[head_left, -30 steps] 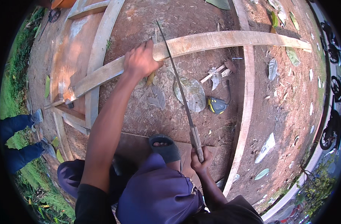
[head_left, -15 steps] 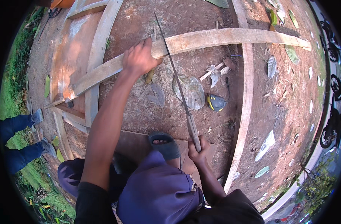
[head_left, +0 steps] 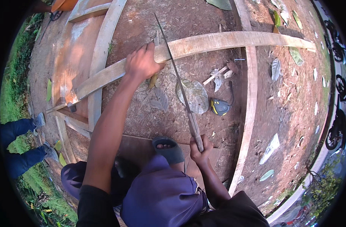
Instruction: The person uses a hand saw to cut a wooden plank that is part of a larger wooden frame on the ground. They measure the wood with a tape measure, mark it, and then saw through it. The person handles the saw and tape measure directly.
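Note:
My left hand (head_left: 142,61) grips a long wooden batten (head_left: 203,43) that lies crosswise over a wooden frame at left and another plank (head_left: 245,113) at right. My right hand (head_left: 201,148) is closed round the handle of a handsaw (head_left: 178,77), whose long blade crosses the batten just right of my left hand, pointing away from me. A yellow-and-black tape measure (head_left: 220,106) rests on the dirt right of the blade, near a large dry leaf (head_left: 197,96) and some wood scraps (head_left: 218,75).
The frame (head_left: 101,41) with a board occupies the upper left. My sandalled foot (head_left: 167,153) is on a brown sheet (head_left: 137,145). Another person's legs (head_left: 19,126) stand at the left edge, beside grass. An orange object (head_left: 63,5) is at top left. Motorbikes (head_left: 335,132) line the right edge beyond a curb.
My right hand and the saw have slid forward, away from me, along the cut. My left hand stays on the batten.

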Tool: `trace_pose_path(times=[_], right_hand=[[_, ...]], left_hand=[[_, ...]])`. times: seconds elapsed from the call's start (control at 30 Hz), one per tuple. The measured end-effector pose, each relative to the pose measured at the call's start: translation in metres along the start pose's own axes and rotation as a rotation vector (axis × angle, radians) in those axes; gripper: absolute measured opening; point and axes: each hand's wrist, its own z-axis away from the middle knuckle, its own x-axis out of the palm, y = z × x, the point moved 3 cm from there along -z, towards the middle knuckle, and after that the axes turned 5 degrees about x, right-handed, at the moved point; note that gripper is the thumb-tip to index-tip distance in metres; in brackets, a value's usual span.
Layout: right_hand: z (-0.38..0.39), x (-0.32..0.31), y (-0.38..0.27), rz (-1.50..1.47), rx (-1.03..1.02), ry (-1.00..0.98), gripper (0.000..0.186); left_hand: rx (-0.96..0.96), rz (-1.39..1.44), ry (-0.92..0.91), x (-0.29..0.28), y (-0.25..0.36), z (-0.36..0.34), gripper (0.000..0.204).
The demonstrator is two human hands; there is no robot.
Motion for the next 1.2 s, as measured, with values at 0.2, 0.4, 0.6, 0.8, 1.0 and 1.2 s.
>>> trace_pose_path(times=[0.2,0.4,0.6,0.8,1.0,1.2], right_hand=[[-0.003,0.0,-0.013,-0.007,0.006,0.028,0.019],[-0.133,0.058,-0.057,-0.193,0.009,0.065,0.016],[0.043,-0.022,0.029,0.048,-0.066,0.029,0.02],[-0.067,0.036,-0.037,-0.138,0.101,0.059,0.012],[-0.125,0.072,-0.058,-0.256,-0.024,0.096,0.02],[-0.121,0.066,-0.074,-0.234,-0.028,0.08,0.016]], left_hand=[[-0.042,0.035,-0.089,-0.004,0.005,-0.001,0.082],[-0.002,0.023,-0.036,-0.003,0.015,0.0,0.083],[0.016,0.004,0.069,0.001,0.002,0.002,0.078],[0.025,0.033,-0.015,0.004,0.001,0.005,0.082],[0.239,-0.017,0.269,0.016,0.004,0.01,0.084],[0.36,-0.297,0.67,0.044,-0.006,0.011,0.071]])
